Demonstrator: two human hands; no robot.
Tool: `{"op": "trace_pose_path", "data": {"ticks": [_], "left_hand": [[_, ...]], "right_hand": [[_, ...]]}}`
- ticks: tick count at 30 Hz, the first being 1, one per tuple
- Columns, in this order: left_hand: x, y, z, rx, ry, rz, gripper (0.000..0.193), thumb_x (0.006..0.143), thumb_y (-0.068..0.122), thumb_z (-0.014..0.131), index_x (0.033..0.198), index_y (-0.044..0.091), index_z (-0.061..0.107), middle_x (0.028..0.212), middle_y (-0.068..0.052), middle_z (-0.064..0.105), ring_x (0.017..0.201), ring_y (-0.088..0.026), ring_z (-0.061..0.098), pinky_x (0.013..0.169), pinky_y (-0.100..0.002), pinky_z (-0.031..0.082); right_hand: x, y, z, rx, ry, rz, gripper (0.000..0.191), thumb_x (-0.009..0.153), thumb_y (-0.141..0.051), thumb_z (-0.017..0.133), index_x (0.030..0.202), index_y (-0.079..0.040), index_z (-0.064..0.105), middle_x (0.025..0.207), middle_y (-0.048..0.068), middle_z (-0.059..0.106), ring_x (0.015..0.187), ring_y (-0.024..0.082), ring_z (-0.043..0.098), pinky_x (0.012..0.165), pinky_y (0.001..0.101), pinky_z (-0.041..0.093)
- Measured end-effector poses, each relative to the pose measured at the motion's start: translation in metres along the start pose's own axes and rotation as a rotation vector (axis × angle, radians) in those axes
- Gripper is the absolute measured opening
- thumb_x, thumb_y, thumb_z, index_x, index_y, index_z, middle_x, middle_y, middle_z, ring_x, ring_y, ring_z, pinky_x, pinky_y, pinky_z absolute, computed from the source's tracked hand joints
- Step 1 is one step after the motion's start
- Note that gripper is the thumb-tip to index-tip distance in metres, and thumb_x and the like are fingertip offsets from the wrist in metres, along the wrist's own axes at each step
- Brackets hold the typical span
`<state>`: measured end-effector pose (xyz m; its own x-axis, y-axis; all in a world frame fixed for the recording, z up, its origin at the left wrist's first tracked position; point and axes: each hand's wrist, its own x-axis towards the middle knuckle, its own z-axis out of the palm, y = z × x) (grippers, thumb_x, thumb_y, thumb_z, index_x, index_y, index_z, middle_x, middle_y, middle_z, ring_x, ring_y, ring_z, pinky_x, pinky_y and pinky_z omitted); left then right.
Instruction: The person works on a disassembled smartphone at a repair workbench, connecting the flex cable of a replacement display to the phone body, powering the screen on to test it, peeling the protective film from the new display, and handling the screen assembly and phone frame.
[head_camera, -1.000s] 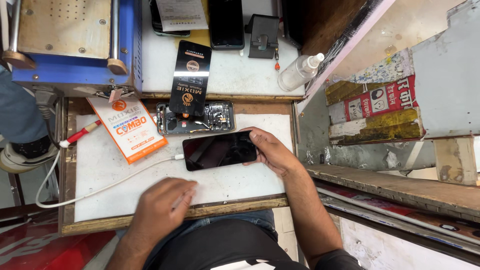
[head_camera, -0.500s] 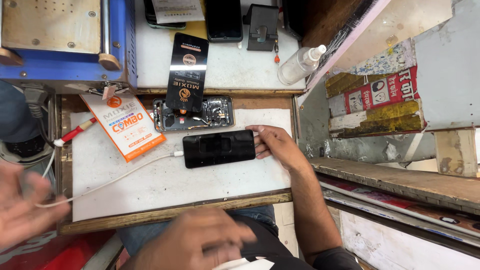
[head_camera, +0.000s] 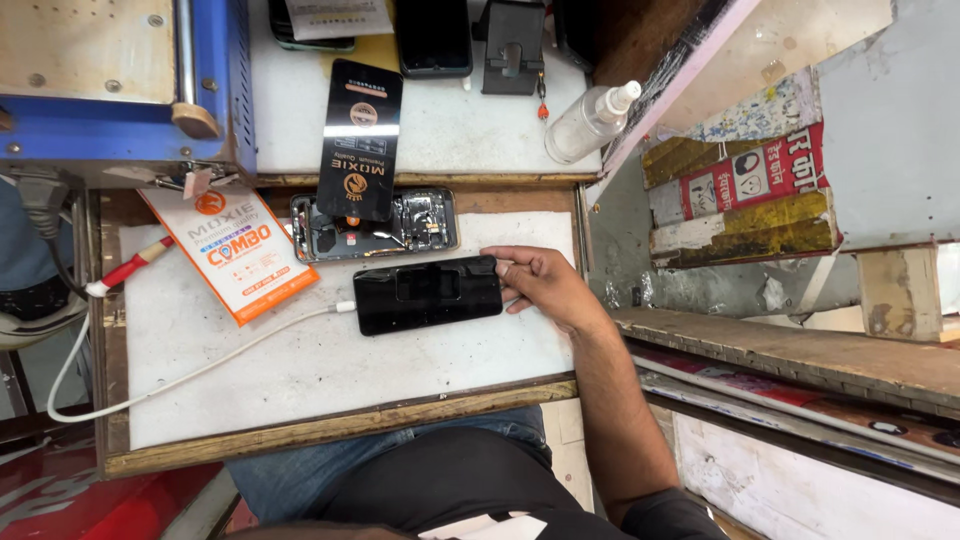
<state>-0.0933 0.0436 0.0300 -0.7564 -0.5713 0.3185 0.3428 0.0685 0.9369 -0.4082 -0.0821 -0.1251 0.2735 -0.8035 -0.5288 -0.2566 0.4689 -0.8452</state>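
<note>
A black phone (head_camera: 428, 293) lies flat, screen up and dark, on the white work board (head_camera: 300, 370). My right hand (head_camera: 545, 285) grips its right end, fingers on the far edge and thumb at the near edge. A white cable (head_camera: 200, 365) is plugged into the phone's left end and trails off the board to the left. My left hand is out of view. Just behind the phone lies an opened phone body (head_camera: 400, 222) with its insides showing.
A black card package (head_camera: 360, 140) lies over the opened phone, and an orange and white package (head_camera: 235, 250) sits to its left. A red-handled tool (head_camera: 125, 270), a blue machine (head_camera: 110, 90) and a clear spray bottle (head_camera: 590, 120) are nearby. A rough wall is on the right.
My left hand, over the board's front edge a second ago, has dropped down out of view. My right hand has stayed on the phone's right end.
</note>
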Motion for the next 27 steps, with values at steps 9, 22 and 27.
{"op": "trace_pose_path", "data": {"ticks": [9,22,27], "left_hand": [[-0.025,-0.03,0.002,0.015,-0.064,-0.172,0.036,0.083,0.041,0.084,0.102,0.012,0.076,0.094,-0.006,0.077,0.092,-0.021,0.071,0.081,-0.036,0.061],[-0.019,-0.091,-0.071,1.38,0.574,-0.429,0.078,0.067,0.044,0.085,0.131,0.005,0.067,0.11,-0.013,0.07,0.101,-0.031,0.063,0.085,-0.044,0.054],[-0.018,-0.106,-0.072,1.415,0.487,-0.638,0.084,0.064,0.05,0.086,0.135,0.01,0.064,0.114,-0.006,0.066,0.1,-0.027,0.059,0.085,-0.041,0.054]], "right_hand": [[0.0,0.002,0.003,-0.013,0.02,-0.001,0.036,0.101,-0.017,0.063,0.136,-0.008,0.068,0.088,0.001,0.074,0.073,0.006,0.066,0.064,0.0225,0.059],[0.0,-0.004,0.003,-0.05,0.02,-0.027,0.036,0.1,-0.017,0.063,0.135,-0.007,0.067,0.087,0.001,0.074,0.073,0.008,0.068,0.062,0.0245,0.061],[0.0,0.0,0.002,-0.038,0.028,-0.019,0.036,0.101,-0.016,0.063,0.135,-0.008,0.069,0.087,0.0,0.073,0.074,0.007,0.066,0.063,0.0242,0.06]]}}
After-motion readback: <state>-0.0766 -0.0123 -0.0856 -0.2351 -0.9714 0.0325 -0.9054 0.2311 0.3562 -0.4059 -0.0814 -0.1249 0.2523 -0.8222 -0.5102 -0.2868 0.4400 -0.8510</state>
